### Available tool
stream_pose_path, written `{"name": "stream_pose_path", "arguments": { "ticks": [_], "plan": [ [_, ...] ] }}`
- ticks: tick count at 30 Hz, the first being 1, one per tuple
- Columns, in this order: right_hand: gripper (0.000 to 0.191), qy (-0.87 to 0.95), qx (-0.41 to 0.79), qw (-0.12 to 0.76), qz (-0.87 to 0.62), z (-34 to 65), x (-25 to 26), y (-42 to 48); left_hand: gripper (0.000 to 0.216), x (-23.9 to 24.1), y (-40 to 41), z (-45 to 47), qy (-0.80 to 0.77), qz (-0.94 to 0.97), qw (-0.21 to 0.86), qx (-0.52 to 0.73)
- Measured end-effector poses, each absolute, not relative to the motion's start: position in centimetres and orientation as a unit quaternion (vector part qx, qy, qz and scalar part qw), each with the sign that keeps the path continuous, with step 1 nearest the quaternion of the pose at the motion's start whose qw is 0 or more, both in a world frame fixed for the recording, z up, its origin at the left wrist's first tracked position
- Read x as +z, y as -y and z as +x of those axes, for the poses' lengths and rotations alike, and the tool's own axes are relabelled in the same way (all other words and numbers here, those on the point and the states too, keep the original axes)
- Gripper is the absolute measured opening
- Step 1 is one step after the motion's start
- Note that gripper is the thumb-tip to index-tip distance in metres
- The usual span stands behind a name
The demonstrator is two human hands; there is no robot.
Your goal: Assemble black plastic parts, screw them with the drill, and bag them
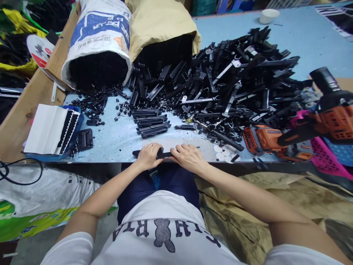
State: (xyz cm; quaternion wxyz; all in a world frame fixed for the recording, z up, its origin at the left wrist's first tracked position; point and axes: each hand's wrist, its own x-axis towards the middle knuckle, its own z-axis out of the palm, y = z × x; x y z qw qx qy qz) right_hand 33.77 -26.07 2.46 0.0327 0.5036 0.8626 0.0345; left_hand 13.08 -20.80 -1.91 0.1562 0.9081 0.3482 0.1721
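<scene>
Near the front edge of the table, my left hand (149, 155) is closed around a long black plastic part (164, 155). Fingers of my right hand (188, 156) are wrapped over the other end of the same part, which lies level between both hands. Part of it is hidden under my fingers. Just beyond stands a small stack of similar black bars (153, 125), lying side by side. A short black piece (186, 127) with jointed ends rests to the right of that stack.
A large heap of black parts (242, 81) spreads behind my hands. Two sacks, one white (102, 33) and one tan (162, 22), lie open at the back. An orange cordless power tool (331, 119) stands at right; a blue basket (73, 140) with papers sits left.
</scene>
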Motion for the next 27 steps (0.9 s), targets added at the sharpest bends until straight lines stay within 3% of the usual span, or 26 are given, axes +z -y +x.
{"name": "stream_pose_path", "arguments": {
  "ticks": [7,15,18,20,22,25,27],
  "plan": [
    [0.036,-0.867,0.064,0.021,0.494,34.1,2.9,25.5,0.037,-1.8,20.7,13.1,-0.347,0.902,0.162,0.201],
    [0.040,-0.874,0.028,-0.005,0.485,35.3,-0.2,25.7,0.044,-2.3,21.5,14.4,-0.341,0.918,0.147,0.140],
    [0.042,-0.868,-0.011,-0.015,0.497,35.9,-1.2,25.9,0.048,-1.2,19.4,13.6,-0.327,0.912,0.150,0.197],
    [0.042,-0.864,-0.031,-0.034,0.502,36.6,-1.1,25.1,0.033,-0.4,16.1,11.4,-0.418,0.860,0.133,0.260],
    [0.040,-0.848,-0.035,-0.065,0.525,37.3,-0.5,23.1,0.031,-0.1,11.7,8.4,-0.569,0.770,0.080,0.278],
    [0.036,-0.812,-0.007,-0.093,0.576,37.8,0.5,17.8,0.040,-0.6,6.1,4.4,-0.689,0.701,0.040,0.181],
    [0.033,-0.796,0.020,-0.082,0.599,37.2,0.9,13.7,0.033,-1.1,4.3,3.0,-0.699,0.701,0.052,0.131]
  ]
}}
